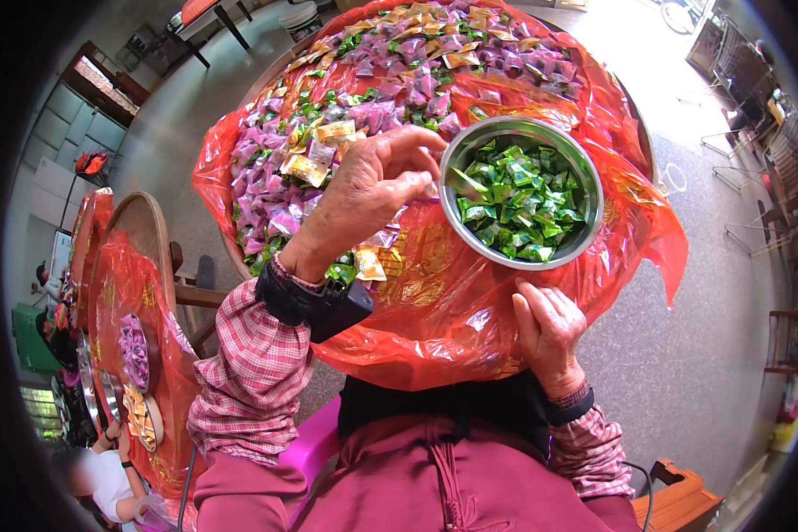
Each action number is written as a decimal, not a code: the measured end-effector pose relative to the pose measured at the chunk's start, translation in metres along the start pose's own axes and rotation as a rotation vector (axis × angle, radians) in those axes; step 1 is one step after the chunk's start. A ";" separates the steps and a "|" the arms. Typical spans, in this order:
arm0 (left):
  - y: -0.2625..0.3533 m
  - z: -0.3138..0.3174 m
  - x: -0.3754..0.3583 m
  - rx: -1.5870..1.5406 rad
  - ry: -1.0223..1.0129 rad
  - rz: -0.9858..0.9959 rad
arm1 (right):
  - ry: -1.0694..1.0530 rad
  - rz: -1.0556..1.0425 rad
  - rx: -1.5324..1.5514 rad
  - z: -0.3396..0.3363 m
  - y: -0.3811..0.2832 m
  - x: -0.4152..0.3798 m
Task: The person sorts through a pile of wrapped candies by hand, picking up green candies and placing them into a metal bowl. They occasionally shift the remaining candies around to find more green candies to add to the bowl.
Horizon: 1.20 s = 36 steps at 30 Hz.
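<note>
My left hand (372,191) is just left of a round steel bowl (523,258), its fingers curled toward the thumb. A small pale bit shows by the thumb tip; what it is, I cannot make out. Many green-wrapped packets (523,191) lie in the bowl, one of them leaning near its left wall. Below the bowl, my right hand (550,337) rests with curled fingers at the front part of the red plastic sheet (452,301); what is under the fingers is hidden. Purple packets (270,191) and orange packets (306,168) are heaped beside my left hand.
More mixed packets (417,44) cover the far side of the round table. At left, another red-covered table holds a tray of purple packets (134,350) and a tray of orange packets (142,415). A person (111,483) sits there. An orange wooden stool (683,501) is at lower right.
</note>
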<state>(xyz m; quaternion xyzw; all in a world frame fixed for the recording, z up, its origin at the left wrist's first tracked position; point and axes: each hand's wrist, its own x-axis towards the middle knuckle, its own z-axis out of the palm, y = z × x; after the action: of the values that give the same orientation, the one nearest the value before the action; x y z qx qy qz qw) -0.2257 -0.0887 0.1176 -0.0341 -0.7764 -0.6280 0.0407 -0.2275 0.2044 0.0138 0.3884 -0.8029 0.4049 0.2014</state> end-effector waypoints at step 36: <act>-0.034 -0.036 -0.013 0.568 0.195 -0.137 | 0.006 -0.006 -0.005 -0.001 -0.002 0.001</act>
<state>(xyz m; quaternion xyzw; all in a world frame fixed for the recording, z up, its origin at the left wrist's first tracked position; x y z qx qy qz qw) -0.2153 -0.1315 0.0903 0.0913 -0.9138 -0.3874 0.0806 -0.2268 0.2038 0.0157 0.3889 -0.8022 0.4034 0.2060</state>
